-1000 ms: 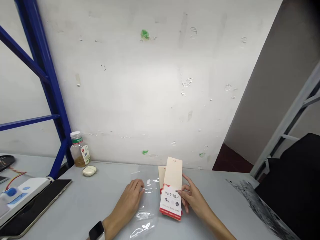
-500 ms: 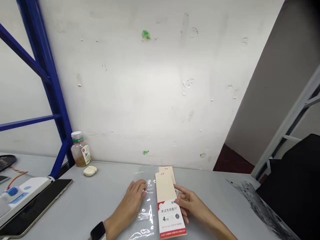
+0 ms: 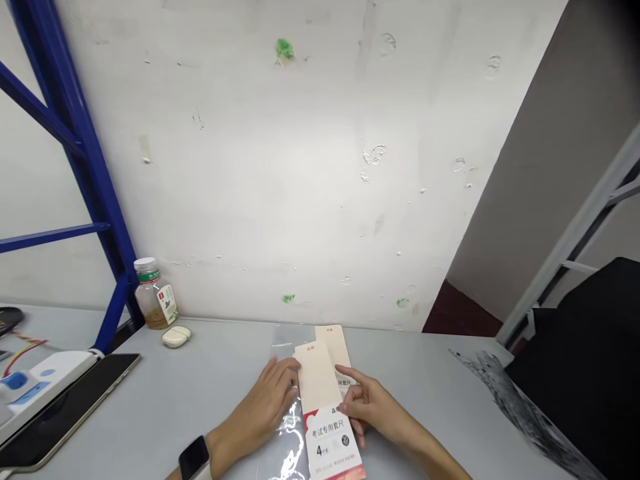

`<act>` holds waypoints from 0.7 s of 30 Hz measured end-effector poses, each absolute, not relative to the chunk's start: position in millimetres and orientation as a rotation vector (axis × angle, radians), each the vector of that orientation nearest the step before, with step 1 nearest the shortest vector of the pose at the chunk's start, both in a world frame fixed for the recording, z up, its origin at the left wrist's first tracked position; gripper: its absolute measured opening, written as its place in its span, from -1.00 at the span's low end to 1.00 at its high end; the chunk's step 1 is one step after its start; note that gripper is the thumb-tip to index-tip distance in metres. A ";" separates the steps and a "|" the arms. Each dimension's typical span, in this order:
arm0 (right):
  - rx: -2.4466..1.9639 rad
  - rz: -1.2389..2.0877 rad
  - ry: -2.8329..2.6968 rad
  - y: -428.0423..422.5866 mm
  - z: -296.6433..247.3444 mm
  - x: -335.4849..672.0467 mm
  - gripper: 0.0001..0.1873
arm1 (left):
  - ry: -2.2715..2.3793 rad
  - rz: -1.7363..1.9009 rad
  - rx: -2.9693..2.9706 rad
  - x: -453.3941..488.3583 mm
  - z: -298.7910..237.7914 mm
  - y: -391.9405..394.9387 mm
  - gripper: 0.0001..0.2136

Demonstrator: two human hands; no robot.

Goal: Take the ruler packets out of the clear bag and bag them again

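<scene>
A tall card [image 3: 333, 440], cream at the top and white with red printing below, lies slanted on the table. It is printed as a ruler set package. My right hand [image 3: 373, 407] pinches its right edge, index finger stretched forward. My left hand [image 3: 267, 400], wearing a watch, rests palm down with bent fingers against the card's left side. Under that hand and partly beneath the card is a clear plastic sleeve [image 3: 293, 460]. A second similar card [image 3: 336, 339] lies behind the first, mostly covered.
At the left stand a jar [image 3: 155, 297] and a cream oval case [image 3: 176, 337]. Nearer are a tablet-like dark device [image 3: 75, 407] and a white power strip [image 3: 60, 370]. A blue metal frame [image 3: 93, 167] rises there. Black fabric [image 3: 590, 373] is at right, the wall [image 3: 300, 200] behind.
The front card has shifted left over the plastic sleeve with my right hand, uncovering more of the second card. My left hand now meets its left edge. The view has turned slightly.
</scene>
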State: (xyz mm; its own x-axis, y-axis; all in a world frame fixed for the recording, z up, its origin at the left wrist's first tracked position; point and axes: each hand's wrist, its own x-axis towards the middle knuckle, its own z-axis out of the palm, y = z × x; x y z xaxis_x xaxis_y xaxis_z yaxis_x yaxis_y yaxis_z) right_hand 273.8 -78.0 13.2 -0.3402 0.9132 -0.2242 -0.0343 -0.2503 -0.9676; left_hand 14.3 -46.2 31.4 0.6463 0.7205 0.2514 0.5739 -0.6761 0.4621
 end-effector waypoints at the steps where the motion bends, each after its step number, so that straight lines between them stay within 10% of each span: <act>1: -1.148 1.670 -1.265 -78.7 12.8 270.9 -0.06 | 1.002 0.597 2.531 14.7 31.3 -46.1 -0.80; 21: -1.152 1.557 -1.254 -82.2 6.3 257.6 -0.30 | 1.016 0.607 2.634 15.7 21.5 -42.7 -0.85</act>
